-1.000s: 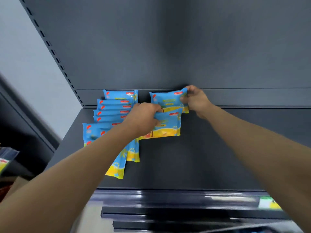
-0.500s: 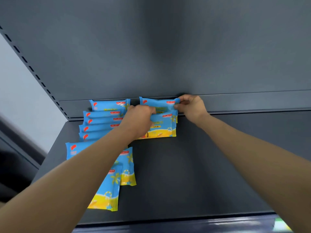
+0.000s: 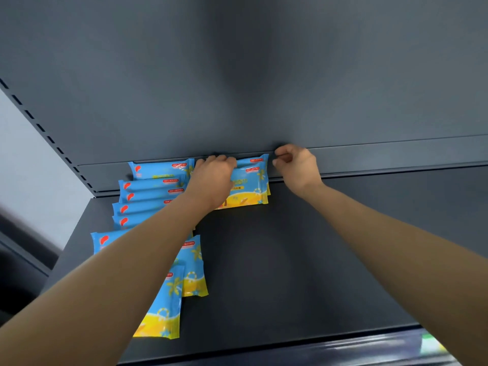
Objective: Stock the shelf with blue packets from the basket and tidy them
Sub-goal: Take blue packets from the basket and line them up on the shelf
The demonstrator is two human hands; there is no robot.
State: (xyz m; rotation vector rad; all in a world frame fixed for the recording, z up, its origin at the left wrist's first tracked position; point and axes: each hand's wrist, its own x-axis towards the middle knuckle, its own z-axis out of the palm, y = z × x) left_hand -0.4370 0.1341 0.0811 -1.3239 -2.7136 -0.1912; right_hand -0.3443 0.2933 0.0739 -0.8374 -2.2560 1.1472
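With the left hand (image 3: 214,178) pressed flat on the rear packets (image 3: 250,180) and the right hand (image 3: 295,165) curled empty beside them, edges should be squared against the shelf (image 3: 290,260) back.

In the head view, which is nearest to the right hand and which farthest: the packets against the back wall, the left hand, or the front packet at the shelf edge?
1. Packets against the back wall, just left of the right hand.
2. Left hand, further left, on those packets.
3. Front packet, near the shelf's front edge.
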